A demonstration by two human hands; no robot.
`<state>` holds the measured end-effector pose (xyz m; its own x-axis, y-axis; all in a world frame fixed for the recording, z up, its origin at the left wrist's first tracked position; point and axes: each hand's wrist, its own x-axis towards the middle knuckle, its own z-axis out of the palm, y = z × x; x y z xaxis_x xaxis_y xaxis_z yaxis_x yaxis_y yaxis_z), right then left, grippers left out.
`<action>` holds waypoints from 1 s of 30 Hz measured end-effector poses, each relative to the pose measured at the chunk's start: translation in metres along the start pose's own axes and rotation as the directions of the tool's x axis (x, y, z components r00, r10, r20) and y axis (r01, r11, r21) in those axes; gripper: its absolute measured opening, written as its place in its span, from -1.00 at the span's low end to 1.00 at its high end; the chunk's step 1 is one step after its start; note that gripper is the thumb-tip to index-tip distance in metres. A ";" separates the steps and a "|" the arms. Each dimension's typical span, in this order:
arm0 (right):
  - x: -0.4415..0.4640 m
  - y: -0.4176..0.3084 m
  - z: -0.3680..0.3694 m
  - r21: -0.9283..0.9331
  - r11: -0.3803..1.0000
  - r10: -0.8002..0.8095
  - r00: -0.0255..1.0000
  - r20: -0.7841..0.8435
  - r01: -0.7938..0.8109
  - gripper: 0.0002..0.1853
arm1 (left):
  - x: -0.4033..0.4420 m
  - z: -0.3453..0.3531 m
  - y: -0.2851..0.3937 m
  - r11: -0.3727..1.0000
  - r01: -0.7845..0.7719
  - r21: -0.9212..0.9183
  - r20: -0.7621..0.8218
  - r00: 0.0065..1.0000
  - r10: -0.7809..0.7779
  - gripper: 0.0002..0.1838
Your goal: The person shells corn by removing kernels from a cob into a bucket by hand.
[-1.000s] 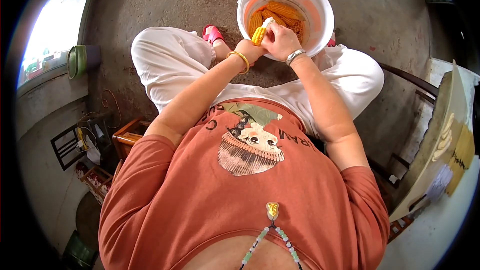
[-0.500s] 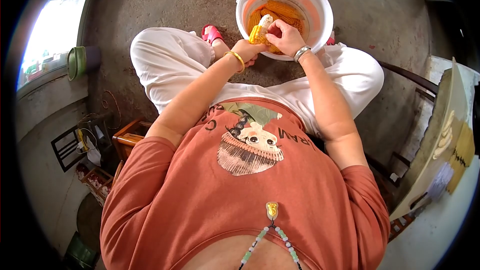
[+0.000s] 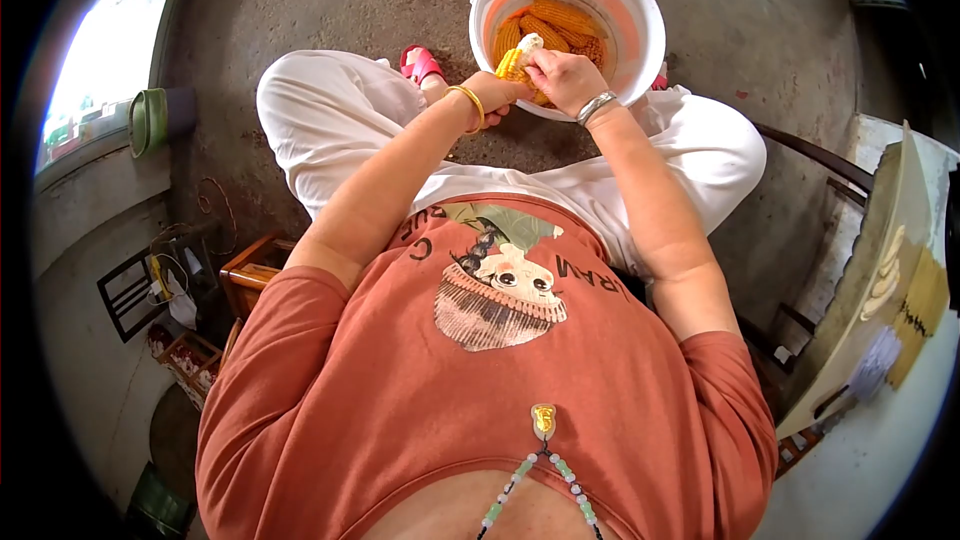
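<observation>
A yellow corn cob [image 3: 511, 64], its far end bare and whitish, is held over the near rim of a white bucket [image 3: 650, 15]. My left hand [image 3: 495, 92], with a gold bangle at the wrist, is closed around the cob's lower end. My right hand [image 3: 566, 80], wearing a silver bracelet, presses its curled fingers and thumb against the cob's right side near the bare part. Inside the bucket lie several orange-yellow corn cobs [image 3: 562, 18]. My fingers hide part of the held cob.
The bucket stands on a concrete floor [image 3: 330, 0] between my knees. At the left are a window [image 3: 105, 50], a green container [image 3: 150, 124] and a wooden stool [image 3: 250, 275]. A board-topped table [image 3: 880, 290] stands at the right, beside a dark curved bar [image 3: 815, 155].
My right hand has shifted slightly left and turned over the cob, covering more of its bare end. My left hand keeps its hold, moving only a little.
</observation>
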<state>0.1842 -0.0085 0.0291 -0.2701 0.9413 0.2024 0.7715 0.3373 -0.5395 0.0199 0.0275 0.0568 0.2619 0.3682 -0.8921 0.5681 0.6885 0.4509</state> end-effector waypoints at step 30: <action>-0.001 -0.007 -0.011 0.114 0.993 0.040 0.999 -0.021 -0.038 -0.91 | 0.008 0.003 0.000 0.980 -0.032 0.197 -0.061 0.997 0.045 -0.63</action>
<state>0.1853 -0.0125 0.0416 -0.2268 0.9538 0.1972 0.7103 0.3005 -0.6365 0.0242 0.0287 0.0495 0.2389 0.4362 -0.8676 0.7023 0.5394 0.4646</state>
